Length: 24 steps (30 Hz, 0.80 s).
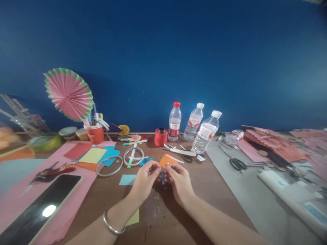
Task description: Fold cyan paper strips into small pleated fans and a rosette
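Both hands meet over the middle of the brown table [158, 217]. My left hand [148, 178], with a silver bangle on its wrist, pinches a small folded blue paper piece [162, 178] between thumb and fingers. My right hand [178, 180] closes on the same piece from the other side. The blue strip hangs down between the fingertips; its upper part is hidden. Just beyond the hands lies an orange paper square [168, 160]. A light blue paper [127, 179] sits left of my left hand, and a yellow paper [134, 217] shows beside the left forearm.
Bottles [174, 124] and a red tape roll [160, 137] stand at the back. Clear rings [109, 166], a phone [43, 211] and a red cup [94, 133] with a pink paper fan [68, 94] are at left. Scissors [238, 164] and a white device [288, 200] lie right.
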Each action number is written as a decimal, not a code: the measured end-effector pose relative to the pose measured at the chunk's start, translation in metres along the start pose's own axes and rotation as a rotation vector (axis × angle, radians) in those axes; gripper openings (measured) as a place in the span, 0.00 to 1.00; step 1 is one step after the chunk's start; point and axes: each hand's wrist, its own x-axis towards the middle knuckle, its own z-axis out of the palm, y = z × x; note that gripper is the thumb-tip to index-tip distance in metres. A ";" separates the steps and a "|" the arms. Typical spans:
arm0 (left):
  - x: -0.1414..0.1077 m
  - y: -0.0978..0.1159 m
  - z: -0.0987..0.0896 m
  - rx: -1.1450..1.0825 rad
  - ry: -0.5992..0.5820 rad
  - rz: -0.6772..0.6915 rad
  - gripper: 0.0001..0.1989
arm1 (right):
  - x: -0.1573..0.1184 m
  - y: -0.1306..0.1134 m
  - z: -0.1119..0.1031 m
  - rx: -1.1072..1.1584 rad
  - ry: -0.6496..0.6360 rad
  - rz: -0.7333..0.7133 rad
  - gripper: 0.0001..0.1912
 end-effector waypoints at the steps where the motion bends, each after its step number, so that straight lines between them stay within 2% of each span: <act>1: 0.000 0.001 0.000 0.024 -0.005 0.017 0.07 | 0.000 0.000 0.000 -0.004 0.000 0.000 0.09; 11: -0.005 0.006 -0.001 0.250 -0.006 0.094 0.05 | 0.001 0.001 0.000 -0.117 -0.081 0.021 0.09; 17: 0.002 0.001 -0.004 0.141 0.028 0.046 0.06 | 0.003 0.007 -0.002 -0.132 -0.112 -0.039 0.06; 24: 0.008 -0.011 -0.010 0.005 -0.014 -0.052 0.12 | 0.002 0.006 -0.004 -0.226 -0.183 -0.124 0.06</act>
